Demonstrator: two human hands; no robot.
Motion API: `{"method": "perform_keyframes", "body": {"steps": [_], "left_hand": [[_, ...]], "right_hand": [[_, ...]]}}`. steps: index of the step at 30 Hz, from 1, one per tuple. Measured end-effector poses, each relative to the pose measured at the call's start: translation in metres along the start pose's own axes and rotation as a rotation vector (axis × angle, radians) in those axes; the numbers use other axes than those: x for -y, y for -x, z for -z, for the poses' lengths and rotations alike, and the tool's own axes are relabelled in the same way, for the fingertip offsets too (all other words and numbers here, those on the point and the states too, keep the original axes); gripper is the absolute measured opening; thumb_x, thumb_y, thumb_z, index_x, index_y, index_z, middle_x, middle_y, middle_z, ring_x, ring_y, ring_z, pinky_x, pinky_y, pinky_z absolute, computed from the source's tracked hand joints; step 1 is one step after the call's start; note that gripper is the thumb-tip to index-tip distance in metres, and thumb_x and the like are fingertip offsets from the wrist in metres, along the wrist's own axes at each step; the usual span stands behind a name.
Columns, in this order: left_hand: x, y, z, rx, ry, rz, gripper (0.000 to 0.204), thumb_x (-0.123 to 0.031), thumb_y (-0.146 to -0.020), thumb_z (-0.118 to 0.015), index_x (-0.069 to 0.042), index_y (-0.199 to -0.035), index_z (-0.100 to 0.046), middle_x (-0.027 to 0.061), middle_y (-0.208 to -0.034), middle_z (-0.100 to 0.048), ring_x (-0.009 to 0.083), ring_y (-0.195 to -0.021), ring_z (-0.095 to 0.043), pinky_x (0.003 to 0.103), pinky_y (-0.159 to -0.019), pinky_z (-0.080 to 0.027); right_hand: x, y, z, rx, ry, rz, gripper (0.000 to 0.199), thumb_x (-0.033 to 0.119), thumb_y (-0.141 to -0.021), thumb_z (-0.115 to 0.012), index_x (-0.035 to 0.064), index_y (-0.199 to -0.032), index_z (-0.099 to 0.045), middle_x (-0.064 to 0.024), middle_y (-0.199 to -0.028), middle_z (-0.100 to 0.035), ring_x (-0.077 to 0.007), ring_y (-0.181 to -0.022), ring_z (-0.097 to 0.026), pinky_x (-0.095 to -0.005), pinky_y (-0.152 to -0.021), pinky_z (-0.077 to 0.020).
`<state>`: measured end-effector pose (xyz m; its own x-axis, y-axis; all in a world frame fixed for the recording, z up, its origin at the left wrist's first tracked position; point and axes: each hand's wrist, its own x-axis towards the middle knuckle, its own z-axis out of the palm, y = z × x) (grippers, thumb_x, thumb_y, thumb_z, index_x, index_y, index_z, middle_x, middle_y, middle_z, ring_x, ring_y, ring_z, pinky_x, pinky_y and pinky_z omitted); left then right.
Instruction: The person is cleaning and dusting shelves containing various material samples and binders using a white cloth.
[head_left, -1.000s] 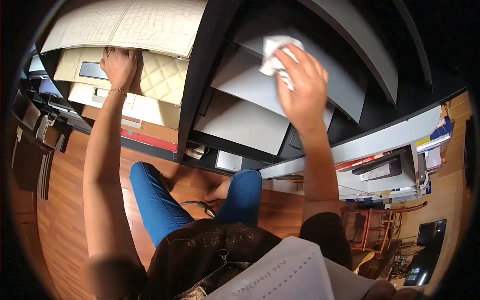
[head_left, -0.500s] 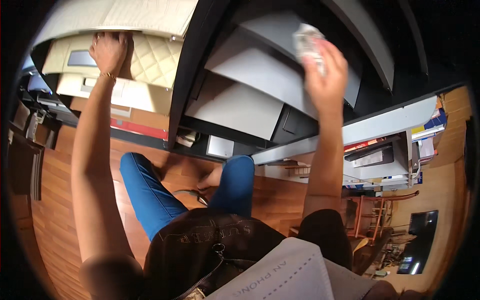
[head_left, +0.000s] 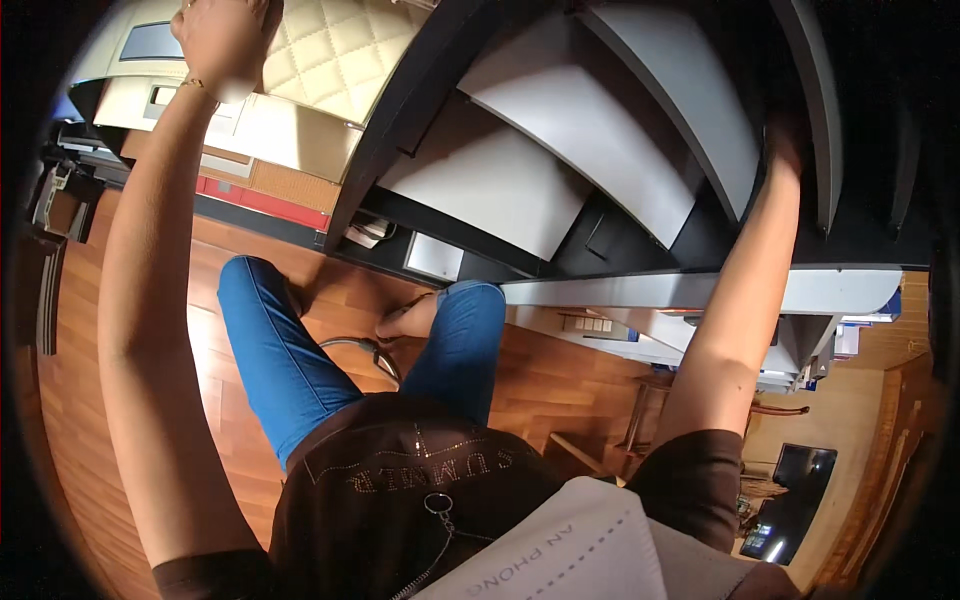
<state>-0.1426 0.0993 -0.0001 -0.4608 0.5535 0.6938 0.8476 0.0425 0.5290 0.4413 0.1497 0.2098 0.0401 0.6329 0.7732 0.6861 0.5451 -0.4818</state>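
Note:
My left hand point(head_left: 228, 40) is raised at the upper left, its back toward me, against a cream quilted panel point(head_left: 325, 55). The top of the picture cuts off its fingers. My right arm reaches up to a dark rack point(head_left: 500, 262) with slanted grey-white shelves. There my right hand point(head_left: 783, 140) is pushed into the gap between a grey shelf point(head_left: 690, 105) and the shelf edge point(head_left: 818, 130) beside it. Deep shadow hides its fingers and whatever they hold. The pale crumpled cloth seen earlier in that hand does not show now.
Below the quilted panel are more boards, one of them red point(head_left: 265, 207). A white panel edge point(head_left: 700, 292) runs out to the right from the rack's foot. My knees point(head_left: 470, 300) are close before the rack, over a wooden floor point(head_left: 530, 385). A dark screen point(head_left: 790, 500) stands at the lower right.
My right hand, which held the pale cloth over the shelves, has moved right and into a gap between them. In the picture, my left hand and the quilted panel are higher up.

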Motion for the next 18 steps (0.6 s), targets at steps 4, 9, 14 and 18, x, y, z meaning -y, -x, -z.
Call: {"method": "perform_keyframes", "body": {"steps": [4,9,14,18], "left_hand": [[0.015,-0.008,-0.02,-0.048,0.007,-0.073,0.032,-0.02,-0.079,-0.051,0.006,-0.092,-0.063,0.0279,-0.105,-0.056,0.044,-0.099,-0.048,0.051,-0.089,-0.038],[0.08,-0.02,-0.056,-0.004,-0.341,-0.231,0.056,-0.053,-0.089,-0.043,-0.008,-0.118,-0.061,0.0181,-0.122,-0.059,0.0368,-0.12,-0.048,0.052,-0.099,-0.036],[0.088,-0.024,-0.059,0.009,-0.396,-0.199,0.056,-0.049,-0.088,-0.047,-0.007,-0.123,-0.058,0.0172,-0.128,-0.055,0.0359,-0.122,-0.047,0.053,-0.102,-0.032],[0.04,-0.019,-0.051,-0.024,-0.23,-0.191,0.052,-0.046,-0.086,-0.046,-0.007,-0.115,-0.062,0.0173,-0.118,-0.06,0.0351,-0.117,-0.051,0.055,-0.097,-0.036]], "right_hand": [[0.033,-0.008,-0.058,0.148,0.3,0.164,0.041,0.028,-0.094,-0.046,0.0032,-0.126,-0.053,-0.0172,-0.131,-0.052,-0.0289,-0.118,-0.052,-0.0371,-0.098,-0.0409],[0.06,-0.001,-0.157,0.338,0.629,0.333,0.037,0.024,-0.09,-0.051,0.002,-0.118,-0.057,-0.0198,-0.123,-0.055,-0.0331,-0.113,-0.054,-0.0405,-0.095,-0.0423],[0.104,0.002,-0.24,0.497,0.998,0.501,0.033,0.021,-0.086,-0.055,0.0007,-0.111,-0.061,-0.0224,-0.115,-0.059,-0.0372,-0.107,-0.055,-0.0439,-0.092,-0.0438],[0.151,0.0,-0.194,0.602,1.359,0.616,0.03,0.018,-0.082,-0.058,-0.0004,-0.105,-0.064,-0.0245,-0.109,-0.061,-0.0406,-0.103,-0.057,-0.0466,-0.09,-0.045]]}}
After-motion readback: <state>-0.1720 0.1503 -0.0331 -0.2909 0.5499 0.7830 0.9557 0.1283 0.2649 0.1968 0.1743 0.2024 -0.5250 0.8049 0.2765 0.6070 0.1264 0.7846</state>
